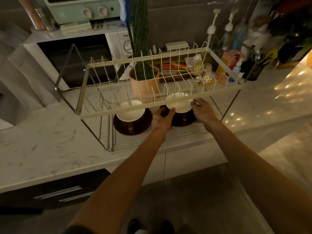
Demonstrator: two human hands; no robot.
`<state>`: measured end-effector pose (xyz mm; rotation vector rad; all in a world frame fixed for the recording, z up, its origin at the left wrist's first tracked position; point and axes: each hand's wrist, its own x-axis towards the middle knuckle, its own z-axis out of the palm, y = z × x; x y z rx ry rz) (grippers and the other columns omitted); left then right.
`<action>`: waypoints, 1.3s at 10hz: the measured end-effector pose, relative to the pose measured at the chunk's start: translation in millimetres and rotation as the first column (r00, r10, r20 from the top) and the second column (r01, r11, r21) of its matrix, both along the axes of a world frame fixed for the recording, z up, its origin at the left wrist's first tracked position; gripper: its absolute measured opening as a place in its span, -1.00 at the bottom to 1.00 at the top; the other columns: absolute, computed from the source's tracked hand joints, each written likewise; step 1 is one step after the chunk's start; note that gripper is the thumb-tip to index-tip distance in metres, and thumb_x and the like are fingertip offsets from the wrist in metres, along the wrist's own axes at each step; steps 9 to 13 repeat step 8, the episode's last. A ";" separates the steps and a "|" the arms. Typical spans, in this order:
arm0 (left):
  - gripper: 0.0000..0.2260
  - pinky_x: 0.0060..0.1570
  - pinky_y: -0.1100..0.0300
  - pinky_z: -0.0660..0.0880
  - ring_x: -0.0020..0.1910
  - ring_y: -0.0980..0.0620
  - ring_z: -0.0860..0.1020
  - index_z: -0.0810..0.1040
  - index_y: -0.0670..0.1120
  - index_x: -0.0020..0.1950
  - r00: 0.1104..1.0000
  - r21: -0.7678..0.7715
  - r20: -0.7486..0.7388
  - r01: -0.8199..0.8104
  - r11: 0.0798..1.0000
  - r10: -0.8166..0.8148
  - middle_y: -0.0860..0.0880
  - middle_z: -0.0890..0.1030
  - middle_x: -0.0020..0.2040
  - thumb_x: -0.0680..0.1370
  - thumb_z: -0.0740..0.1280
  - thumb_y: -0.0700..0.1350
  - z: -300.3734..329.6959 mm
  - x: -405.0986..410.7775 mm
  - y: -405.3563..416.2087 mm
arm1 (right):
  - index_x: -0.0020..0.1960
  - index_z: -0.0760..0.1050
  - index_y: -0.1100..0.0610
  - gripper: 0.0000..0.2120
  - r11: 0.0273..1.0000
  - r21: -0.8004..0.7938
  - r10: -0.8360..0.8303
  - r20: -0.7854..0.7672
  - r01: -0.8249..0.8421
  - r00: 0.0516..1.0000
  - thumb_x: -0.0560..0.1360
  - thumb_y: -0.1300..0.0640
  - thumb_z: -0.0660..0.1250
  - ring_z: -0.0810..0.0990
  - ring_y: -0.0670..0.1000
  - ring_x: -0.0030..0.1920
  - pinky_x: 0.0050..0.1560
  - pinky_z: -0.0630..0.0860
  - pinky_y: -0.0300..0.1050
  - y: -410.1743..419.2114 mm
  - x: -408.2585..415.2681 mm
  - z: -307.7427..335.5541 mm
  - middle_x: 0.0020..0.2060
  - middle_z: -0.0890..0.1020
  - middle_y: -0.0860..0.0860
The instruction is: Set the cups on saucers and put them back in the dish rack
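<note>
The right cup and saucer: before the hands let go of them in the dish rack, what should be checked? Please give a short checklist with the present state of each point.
1. Right cup sits upright on its saucer: ok.
2. Left hand and right hand both grip the saucer's sides: ok.
3. Saucer rests flat on the dish rack lower tier: cannot tell, the hands hide its underside.
4. Gap to the left cup and its saucer: cannot tell, the left hand covers it.
5. Cup rim clears the upper tier: cannot tell; the front bar crosses it in this view.
</note>
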<state>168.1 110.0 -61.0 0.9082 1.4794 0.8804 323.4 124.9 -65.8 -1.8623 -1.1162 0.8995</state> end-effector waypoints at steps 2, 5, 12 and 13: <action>-0.54 0.06 -0.08 0.60 0.10 -0.05 0.50 0.34 -0.01 0.44 0.964 0.028 -0.207 0.179 0.984 -0.169 -0.11 0.47 0.33 0.58 0.24 0.12 10.0 -10.7 -0.6 | 0.41 0.40 0.10 -0.60 0.998 -0.026 0.064 0.124 -0.061 0.990 0.64 -0.02 0.12 0.46 0.21 0.35 0.31 0.46 0.20 -4.1 -0.3 5.6 0.37 0.47 0.14; -0.52 0.28 0.05 0.38 0.35 -0.12 0.44 0.31 -0.04 0.48 0.542 0.011 -0.715 0.640 0.769 -0.441 -0.14 0.45 0.40 0.60 0.20 0.11 37.9 -43.2 -27.5 | 0.38 0.42 0.08 -0.58 0.973 -0.030 0.178 0.734 -0.230 0.656 0.62 -0.10 0.11 0.52 0.23 0.25 0.16 0.51 0.14 -45.2 -28.3 37.5 0.27 0.53 0.17; -0.44 0.40 0.06 0.26 0.46 -0.02 0.31 0.16 0.10 0.54 -0.061 -0.424 -0.751 0.808 0.410 -0.657 0.00 0.29 0.52 0.58 0.16 0.22 83.8 -91.1 -67.3 | 0.49 0.29 -0.06 -0.48 0.661 -0.553 0.740 0.593 -0.507 0.319 0.58 -0.17 0.21 0.48 0.11 0.34 0.29 0.45 0.02 -92.9 -68.0 96.3 0.41 0.46 0.05; -0.44 0.40 0.06 0.26 0.46 -0.02 0.31 0.16 0.10 0.54 -0.061 -0.424 -0.751 0.808 0.410 -0.657 0.00 0.29 0.52 0.58 0.16 0.22 83.8 -91.1 -67.3 | 0.49 0.29 -0.06 -0.48 0.661 -0.553 0.740 0.593 -0.507 0.319 0.58 -0.17 0.21 0.48 0.11 0.34 0.29 0.45 0.02 -92.9 -68.0 96.3 0.41 0.46 0.05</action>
